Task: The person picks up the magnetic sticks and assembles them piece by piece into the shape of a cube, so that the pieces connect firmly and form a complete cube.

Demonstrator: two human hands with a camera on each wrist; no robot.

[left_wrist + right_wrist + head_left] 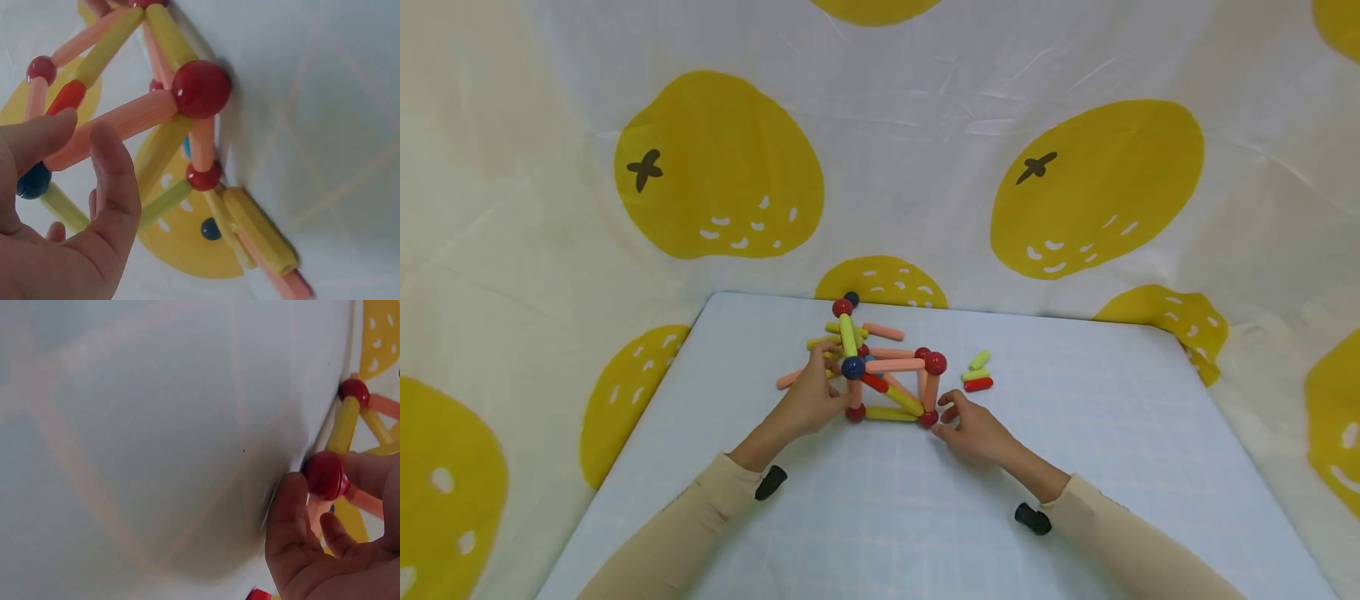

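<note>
A frame of magnetic building rods and balls stands on the table, with red balls at several corners and a dark blue ball [853,367] at the upper left. My left hand [808,398] is at its left side, thumb and index finger about the upright pink rod [134,120] below the blue ball. At the lower right corner, my right hand [973,429] pinches a red ball [325,475] between thumb and finger. A yellow-green rod [847,335] rises from the blue ball to another red ball [842,308]. Red and yellow rods [902,400] slant across the front face.
Right of the frame lie a short red rod [978,384] and yellow-green rods [976,375]. Behind it are a loose pink rod [883,332] and another dark blue ball [852,297]. More loose rods lie at the left. A fruit-patterned cloth [910,167] hangs behind the table.
</note>
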